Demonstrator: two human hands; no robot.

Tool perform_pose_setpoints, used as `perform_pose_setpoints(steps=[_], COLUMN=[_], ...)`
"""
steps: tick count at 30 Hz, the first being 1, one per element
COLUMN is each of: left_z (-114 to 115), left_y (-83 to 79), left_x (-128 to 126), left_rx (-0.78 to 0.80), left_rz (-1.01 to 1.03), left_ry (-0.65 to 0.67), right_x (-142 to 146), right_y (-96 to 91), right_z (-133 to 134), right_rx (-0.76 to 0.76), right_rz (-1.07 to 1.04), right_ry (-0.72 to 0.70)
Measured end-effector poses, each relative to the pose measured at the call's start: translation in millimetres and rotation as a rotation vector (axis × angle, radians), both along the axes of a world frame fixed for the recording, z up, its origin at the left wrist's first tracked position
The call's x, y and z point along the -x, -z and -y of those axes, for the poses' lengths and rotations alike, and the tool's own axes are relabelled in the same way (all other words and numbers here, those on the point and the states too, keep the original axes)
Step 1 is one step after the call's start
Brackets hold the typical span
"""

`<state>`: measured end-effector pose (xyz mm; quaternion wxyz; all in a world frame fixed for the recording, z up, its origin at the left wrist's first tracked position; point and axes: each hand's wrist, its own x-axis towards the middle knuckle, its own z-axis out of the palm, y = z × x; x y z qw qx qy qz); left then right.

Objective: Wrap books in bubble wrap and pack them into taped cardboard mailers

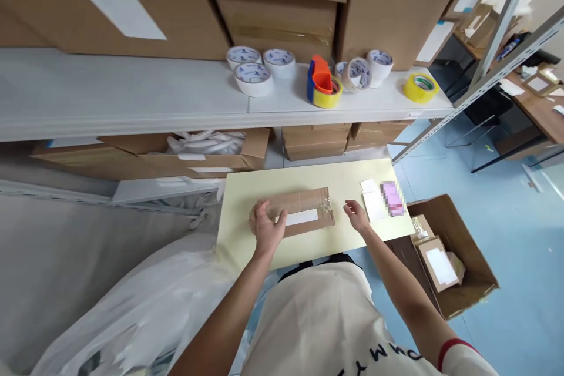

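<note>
A long flat cardboard box (304,198) lies on the pale yellow table (247,252), with a white label on its top and clear tape at its right end. My left hand (267,228) grips the box's left end, its thumb and fingers apart across the cardboard. To the right of the box, and not touching it, my right hand (356,215) hovers over the table with loosely bent fingers and nothing visible in them. Close beside that hand are white paper labels (373,202) and a blurred-out pink-purple item (392,198).
Tape rolls (254,77), an orange-and-blue tape dispenser (322,79) and a yellow tape roll (420,88) sit on the shelf (176,100) ahead. An open carton (476,264) holding packages stands at right. White plastic sheeting (167,299) spreads at left.
</note>
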<state>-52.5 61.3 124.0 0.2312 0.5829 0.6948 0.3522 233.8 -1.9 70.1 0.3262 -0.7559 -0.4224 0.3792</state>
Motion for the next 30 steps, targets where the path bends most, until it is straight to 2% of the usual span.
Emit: perform_pose_setpoints(steps=[3,6,8,11,15,19,22,27,30], left_z=[15.0,31.7,40.7,50.5,60.2,63.1,56.8,35.6,21.1], left_y=[-21.7,-29.9,-23.9,-2.5,26.7,37.6,36.0,21.2,9.9], left_x=[-48.5,-103.7,-137.8,-176.5,-200.6,-210.9,-224.2,-256.2,-266.6], left_rx=[-0.117,-0.141,-0.071,0.105,0.356,0.479,0.41,0.224,0.271], left_rz=[-0.027,-0.012,0.009,0.051,0.076,0.04,0.003,-0.074,-0.039], left_ry=[0.179,0.478,0.665,0.81,0.854,0.832,0.846,0.913,0.914], right_x=[-49.2,-91.3,-108.7,-122.4,-136.1,-151.0,-156.9,-159.0,-162.7], right_y=[17.7,35.1,44.3,49.6,43.3,33.8,24.3,-1.2,-14.3], right_z=[21.7,42.6,53.6,63.4,63.0,53.5,45.2,34.8,30.0], right_rx=[0.068,0.235,0.283,0.206,0.109,0.114,0.065,-0.164,-0.253], right_rz=[0.403,0.618,0.659,0.695,0.645,0.609,0.617,0.561,0.466], right_ry=[-0.124,-0.349,-0.485,-0.606,-0.716,-0.744,-0.718,-0.689,-0.595])
